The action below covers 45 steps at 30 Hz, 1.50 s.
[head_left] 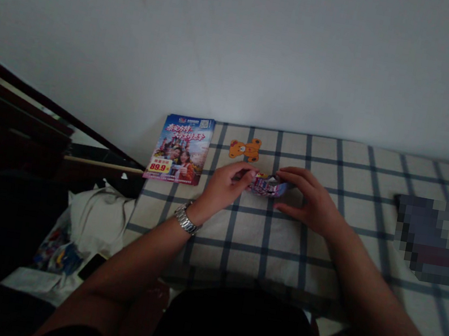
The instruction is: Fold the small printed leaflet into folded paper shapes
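Observation:
My left hand (233, 184) pinches the left end of a small, colourful printed piece (267, 185), patterned in red, white and purple. It looks like folded paper, but the dim light hides its exact kind. At its right end is my right hand (307, 199), thumb and fingers spread apart and curved around that side; whether the fingertips touch it I cannot tell. Just behind the left hand lies a flat orange teddy bear cutout (245, 148) on the checked cloth (222, 231).
A stack of colourful printed flyers (180, 149) lies at the cloth's left edge, by the wall (245, 45). Far right is a dark, blurred-out flat item (428, 239). Down on the left, below the edge, are a white bag (100, 216) and a dark phone-like object (91, 266).

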Motion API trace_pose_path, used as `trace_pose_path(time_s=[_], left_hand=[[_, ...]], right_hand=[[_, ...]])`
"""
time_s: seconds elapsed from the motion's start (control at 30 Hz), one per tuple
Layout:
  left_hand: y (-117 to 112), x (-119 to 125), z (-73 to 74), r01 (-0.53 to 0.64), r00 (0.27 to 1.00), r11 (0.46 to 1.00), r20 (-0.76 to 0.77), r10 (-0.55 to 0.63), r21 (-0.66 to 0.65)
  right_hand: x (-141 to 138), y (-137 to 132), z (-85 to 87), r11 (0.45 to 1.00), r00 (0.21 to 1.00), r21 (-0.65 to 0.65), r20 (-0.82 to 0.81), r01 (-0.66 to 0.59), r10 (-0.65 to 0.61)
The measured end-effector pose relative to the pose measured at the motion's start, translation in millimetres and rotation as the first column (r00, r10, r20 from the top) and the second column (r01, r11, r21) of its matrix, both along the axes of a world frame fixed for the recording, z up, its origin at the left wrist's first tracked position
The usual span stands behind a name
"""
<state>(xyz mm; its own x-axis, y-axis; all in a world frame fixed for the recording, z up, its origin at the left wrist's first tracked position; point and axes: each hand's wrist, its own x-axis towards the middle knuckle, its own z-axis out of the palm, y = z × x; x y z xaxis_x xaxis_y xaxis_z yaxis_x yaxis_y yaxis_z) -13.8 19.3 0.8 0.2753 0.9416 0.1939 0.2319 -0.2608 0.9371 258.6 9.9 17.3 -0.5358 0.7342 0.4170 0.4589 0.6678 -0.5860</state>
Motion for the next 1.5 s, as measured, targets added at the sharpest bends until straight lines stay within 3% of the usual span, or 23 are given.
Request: trace_pose_path(time_s=[0.13, 0.27, 0.37, 0.47, 0.57, 1.5], left_hand=[[1.8, -0.1, -0.7, 0.008, 0.999, 0.999, 0.039, -0.007, -0.040], [1.0, -0.3, 1.1, 0.011, 1.000, 1.000, -0.016, -0.011, 0.014], [-2.1, -0.8, 6.2, 0.022, 0.998, 0.991, -0.066, -0.014, 0.129], [-4.8, -2.1, 12.1, 0.129, 0.979, 0.944, -0.189, -0.073, 0.305], [-5.0, -2.9, 14.5, 0.209, 0.951, 0.903, -0.291, -0.099, 0.376], [-3.5, -1.6, 9.5, 0.173, 0.940, 0.905, -0.340, -0.034, 0.389]], right_hand=[[-1.1, 1.0, -5.2, 1.000, 0.998, 0.022, 0.055, 0.007, -0.008], [-1.8, 0.9, -5.2, 1.000, 0.998, 0.017, 0.052, 0.026, -0.027], [-0.9, 0.2, -1.8, 0.999, 0.999, -0.007, 0.033, 0.033, -0.033], [1.3, -0.1, 1.7, 0.999, 0.999, -0.012, 0.001, 0.043, -0.043], [3.2, 0.0, 3.9, 0.999, 0.999, -0.016, -0.014, 0.048, -0.048], [5.3, 1.1, 1.5, 0.998, 0.997, -0.029, 0.062, 0.051, -0.049]])
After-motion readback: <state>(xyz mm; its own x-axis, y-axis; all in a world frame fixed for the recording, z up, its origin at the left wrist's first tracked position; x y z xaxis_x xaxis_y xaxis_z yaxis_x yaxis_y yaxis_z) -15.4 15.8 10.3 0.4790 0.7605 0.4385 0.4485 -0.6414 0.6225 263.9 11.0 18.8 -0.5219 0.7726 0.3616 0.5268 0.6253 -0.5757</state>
